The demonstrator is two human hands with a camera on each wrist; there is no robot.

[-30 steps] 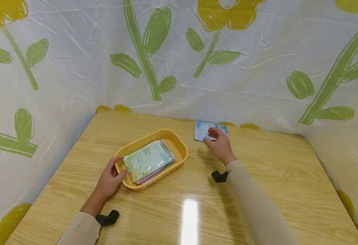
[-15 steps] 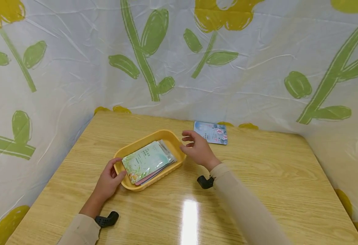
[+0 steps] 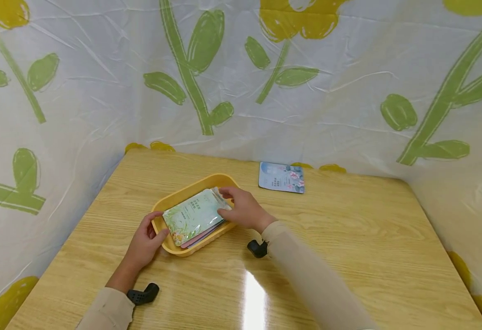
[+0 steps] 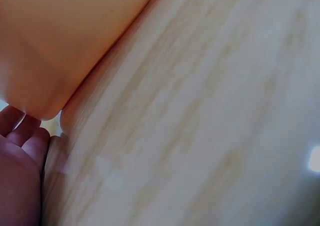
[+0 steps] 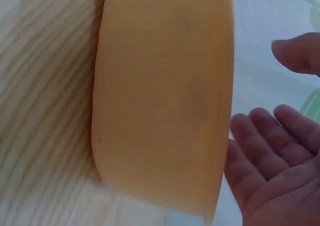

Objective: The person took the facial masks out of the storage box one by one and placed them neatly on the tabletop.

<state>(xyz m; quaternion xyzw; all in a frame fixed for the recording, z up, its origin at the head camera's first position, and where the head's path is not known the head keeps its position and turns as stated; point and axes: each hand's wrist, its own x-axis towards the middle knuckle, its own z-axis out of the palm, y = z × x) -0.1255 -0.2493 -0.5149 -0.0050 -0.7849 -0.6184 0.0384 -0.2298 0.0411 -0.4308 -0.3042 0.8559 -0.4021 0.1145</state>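
In the head view a yellow plastic basket stands on the table, holding a small stack of flat sachets. The top one is a pale green sachet with printed writing; pink and blue edges show beneath it. At the basket's left end my left hand grips the rim, thumb on the near side and fingers over the far side. My right hand hovers over the basket's right end, overlapping the stack's edge. In the right wrist view its thumb and fingers stand apart with nothing between them, beside the basket's wall.
A blue sachet with pink flowers lies at the table's back edge, right of the basket. Flower-printed white sheeting rises behind and at both sides of the wooden table.
My right hand has moved left and slightly toward me, from over the blue sachet to over the basket's right end. The blue sachet and my left hand have stayed in place.
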